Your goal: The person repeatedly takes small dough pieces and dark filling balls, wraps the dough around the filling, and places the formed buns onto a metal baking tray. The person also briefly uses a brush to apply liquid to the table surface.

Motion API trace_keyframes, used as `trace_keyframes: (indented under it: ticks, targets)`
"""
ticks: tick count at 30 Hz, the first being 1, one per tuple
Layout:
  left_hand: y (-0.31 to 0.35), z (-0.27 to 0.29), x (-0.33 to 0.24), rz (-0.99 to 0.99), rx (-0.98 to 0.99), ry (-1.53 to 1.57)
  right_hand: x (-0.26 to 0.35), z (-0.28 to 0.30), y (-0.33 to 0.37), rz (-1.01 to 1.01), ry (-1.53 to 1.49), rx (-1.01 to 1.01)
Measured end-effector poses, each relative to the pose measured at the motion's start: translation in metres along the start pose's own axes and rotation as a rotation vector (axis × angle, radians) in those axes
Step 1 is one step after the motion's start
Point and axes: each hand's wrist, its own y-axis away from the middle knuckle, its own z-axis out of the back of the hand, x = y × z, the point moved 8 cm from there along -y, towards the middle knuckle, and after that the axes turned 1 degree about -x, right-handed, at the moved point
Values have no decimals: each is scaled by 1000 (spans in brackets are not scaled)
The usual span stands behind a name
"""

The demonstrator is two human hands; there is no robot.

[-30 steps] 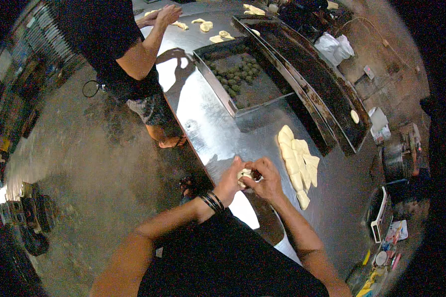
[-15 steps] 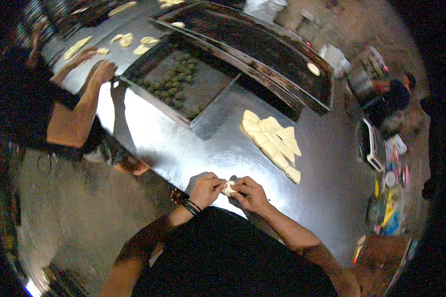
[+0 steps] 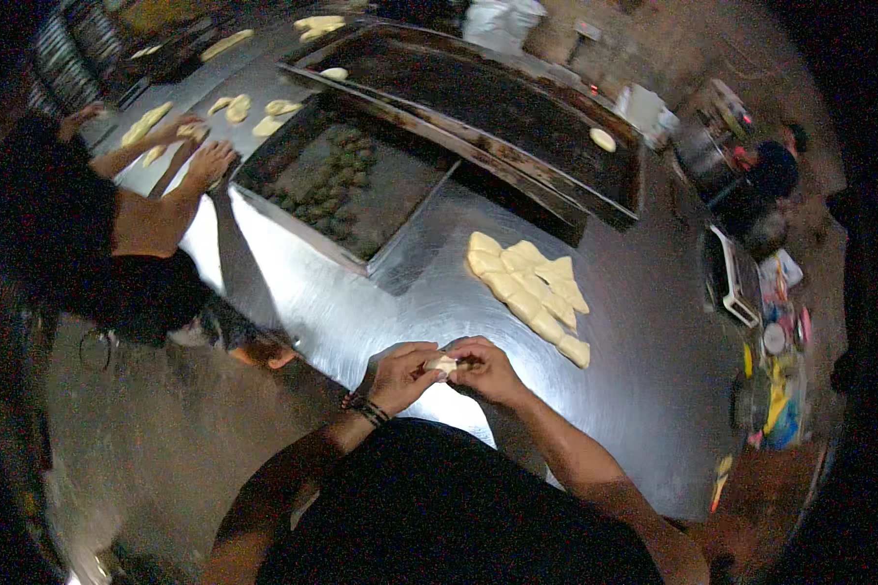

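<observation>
Just in front of my body, over the near edge of the metal table, both my hands pinch one small piece of pale dough. My left hand, with dark bracelets at the wrist, is closed on its left side. My right hand is closed on the right side, and a small dark greenish patch shows by its fingers; I cannot make out whether it is filling or shadow. Beyond my right hand lies a group of cut dough pieces, pressed close together. A tray of dark green balls sits farther off.
Behind the tray stands a long, dark baking pan with a dough piece at its right end. At left a co-worker's hands work at the table near more dough pieces. A white-framed tray is at far right.
My fingers have shifted around the dough piece, which now looks flatter and more covered. The co-worker's hands have moved apart slightly. The whole view has shifted a little.
</observation>
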Motion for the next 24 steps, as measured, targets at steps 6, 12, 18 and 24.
trace_keyframes:
  ticks: [6,12,18,24]
  targets:
    - [5,-3,-5,-70,-163,-207,65,-39,-28,85,1019,461]
    - [77,42,47,258,-533,326,191,-47,-38,837,533,-171]
    - [142,94,49,128,-788,447,52,-116,-51,549,1056,77]
    - [61,106,67,292,-685,503,36,-88,-21,528,1067,126]
